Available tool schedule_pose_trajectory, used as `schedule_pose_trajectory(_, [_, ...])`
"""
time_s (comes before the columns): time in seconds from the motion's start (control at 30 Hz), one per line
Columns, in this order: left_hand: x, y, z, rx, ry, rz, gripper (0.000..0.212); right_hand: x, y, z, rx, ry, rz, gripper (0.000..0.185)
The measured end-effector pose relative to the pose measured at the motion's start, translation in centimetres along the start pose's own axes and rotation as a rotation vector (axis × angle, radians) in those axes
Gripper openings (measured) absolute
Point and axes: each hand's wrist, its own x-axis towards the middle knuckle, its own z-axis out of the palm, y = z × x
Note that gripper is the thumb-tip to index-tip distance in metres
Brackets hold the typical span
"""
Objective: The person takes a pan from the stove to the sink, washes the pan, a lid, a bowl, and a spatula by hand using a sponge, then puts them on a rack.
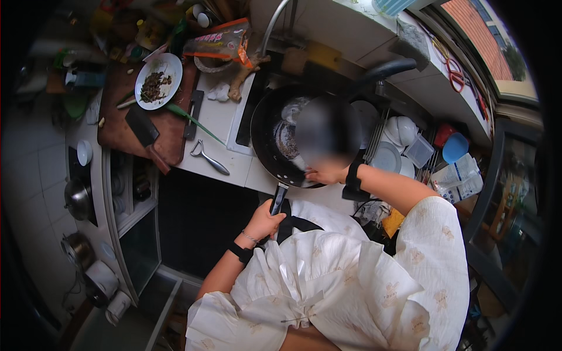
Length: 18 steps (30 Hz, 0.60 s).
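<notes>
My left hand (264,220) is closed around the black handle of a large dark wok (268,145), low at its near side. The wok lies over the sink at the counter edge, and its inner surface looks wet and shiny. My right hand (326,174) reaches over the wok's near right part, fingers bent by the rim. A round blurred patch covers the wok's right half and hides part of that hand, so I cannot tell whether it holds anything. The curved metal faucet (273,22) rises behind the wok. Beyond the wok, a black handle (386,70) sticks out to the upper right.
Left, a wooden cutting board (169,145) bears a cleaver (141,127), a green onion and a white plate (172,66) of chopped food. A peeler (210,158) and ginger root (239,81) lie nearby. On the right are bowls (400,129) in a rack and scissors (455,75) on the sill.
</notes>
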Motion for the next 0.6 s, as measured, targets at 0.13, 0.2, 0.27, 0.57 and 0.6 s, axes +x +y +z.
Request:
schedule_pose_trajectory(0.13, [-0.1, 0.0, -0.1, -0.024, -0.027, -0.008, 0.016, -0.5, 3.5, -1.7, -0.314, 0.192, 0.202, 0.036])
schedule_pose_trajectory(0.2, [0.1, -0.1, -0.1, -0.023, -0.033, -0.022, 0.016, 1.6, 4.4, -2.1, -0.304, 0.27, 0.303, 0.038])
schedule_pose_trajectory(0.27, [0.2, -0.4, -0.1, -0.026, -0.037, -0.002, 0.018, 4.0, 4.0, -2.7, -0.205, 0.351, 0.383, 0.039])
schedule_pose_trajectory(0.57, [-0.3, 1.1, 0.7, 0.047, 0.03, -0.032, 0.017, 9.1, -2.0, -2.1, 0.573, 0.269, 0.128, 0.047])
schedule_pose_trajectory(0.6, [-0.4, 1.1, 0.7, 0.05, 0.03, -0.034, 0.017, 8.5, -3.0, -1.6, 0.683, 0.269, 0.096, 0.044])
